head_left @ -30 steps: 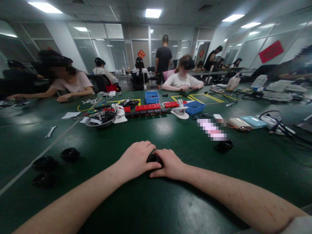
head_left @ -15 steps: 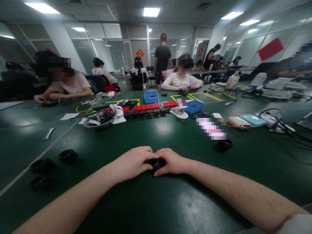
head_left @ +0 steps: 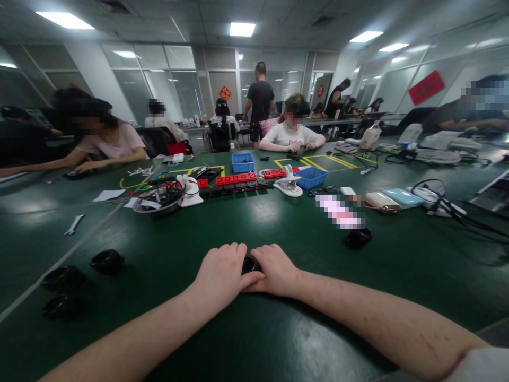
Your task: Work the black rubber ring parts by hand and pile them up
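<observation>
Both hands are wrapped round a black ring-shaped part (head_left: 250,264) with a round hole in its top, low over the green table. My left hand (head_left: 225,268) closes on its left side, the thumb laid across the front. From the other side my right hand (head_left: 274,269) grips it, its thumb partly hidden under the left one. Much of the part is covered by my fingers. Three similar black parts stand to the left, one (head_left: 106,261) nearest my left hand. Another black part (head_left: 359,237) sits beyond my right hand.
A wrench (head_left: 74,225) lies at the left. Farther back are a metal bowl (head_left: 159,209) of cables, red-and-black power strips (head_left: 236,179), a white clip stand (head_left: 289,185) and blue trays (head_left: 312,178). Power banks (head_left: 382,202) lie to the right. Co-workers sit across the table.
My left hand has closed further round the black part, its thumb now across the front over the right thumb. The view has shifted slightly. A co-worker at left has stretched an arm out sideways.
</observation>
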A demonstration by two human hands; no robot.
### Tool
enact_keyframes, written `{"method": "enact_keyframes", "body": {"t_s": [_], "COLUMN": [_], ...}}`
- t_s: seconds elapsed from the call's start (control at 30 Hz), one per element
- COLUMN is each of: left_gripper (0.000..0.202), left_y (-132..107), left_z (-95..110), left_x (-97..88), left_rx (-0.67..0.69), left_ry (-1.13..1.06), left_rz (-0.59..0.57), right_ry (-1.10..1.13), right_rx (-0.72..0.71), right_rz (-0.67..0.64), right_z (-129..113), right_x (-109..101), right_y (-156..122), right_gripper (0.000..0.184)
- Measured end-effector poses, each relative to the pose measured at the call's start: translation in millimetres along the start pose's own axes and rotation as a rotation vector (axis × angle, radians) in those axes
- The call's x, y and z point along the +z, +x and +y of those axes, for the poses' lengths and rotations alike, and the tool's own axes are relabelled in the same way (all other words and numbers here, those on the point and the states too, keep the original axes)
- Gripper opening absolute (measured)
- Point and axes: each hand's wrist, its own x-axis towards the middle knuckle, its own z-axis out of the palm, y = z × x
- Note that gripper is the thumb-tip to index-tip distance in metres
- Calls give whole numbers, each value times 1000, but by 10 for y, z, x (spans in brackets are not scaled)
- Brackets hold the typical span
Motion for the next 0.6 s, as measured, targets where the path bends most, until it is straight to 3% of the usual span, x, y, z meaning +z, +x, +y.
{"method": "enact_keyframes", "body": {"t_s": [0.13,0.27,0.4,0.6], "left_gripper": [39,44,49,40], "left_y": [10,17,49,73], "left_z": [-238,-401,-427,-336], "left_x": [-138,-229,-185,-139], "left_rx": [275,468,475,379], "left_ry": [-252,-431,-451,-367], "left_rz": [10,-107,-206,-179], "right_ry": [94,159,175,168], "right_rx": [-137,-222,-225,-158], "right_rz": [-86,-156,-173,-151], "right_z": [100,184,217,191], "right_x": [-121,-192,-183,-135], "right_y": [9,37,64,62], "right_gripper": [61,56,41,42]}}
